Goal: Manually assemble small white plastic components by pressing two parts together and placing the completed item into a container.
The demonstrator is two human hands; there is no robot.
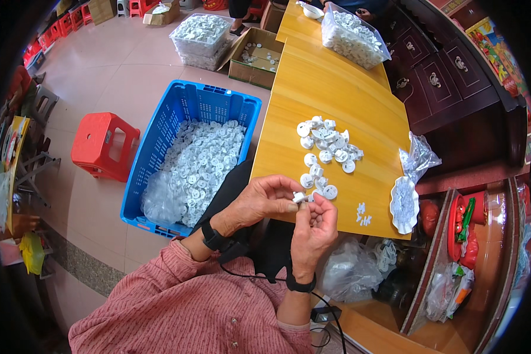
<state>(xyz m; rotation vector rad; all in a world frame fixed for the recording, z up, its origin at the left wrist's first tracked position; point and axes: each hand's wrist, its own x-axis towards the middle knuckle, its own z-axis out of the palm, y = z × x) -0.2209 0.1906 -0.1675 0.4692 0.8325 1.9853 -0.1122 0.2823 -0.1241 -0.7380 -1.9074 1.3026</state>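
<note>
Over the near edge of the wooden table (pixel 295 76), my left hand (pixel 255 202) pinches a small white plastic part (pixel 300 197) between thumb and fingers. My right hand (pixel 314 233) meets it from the right, fingertips pressed together at the part; what they pinch is too small and hidden to make out. Just beyond my hands lies a loose pile of round white plastic parts (pixel 330 144), with several more trailing toward me. To the right are a few tiny white pegs (pixel 363 207). A white scalloped dish (pixel 413 219) at the table's right edge holds many small pale pieces.
Left of the table, a blue crate (pixel 137 177) holds many white parts and a clear bag. A red stool (pixel 97 141) stands beside it. Farther off are full clear tubs (pixel 357 44) and a cardboard box (pixel 252 71). Dark drawers (pixel 436 76) line the right side.
</note>
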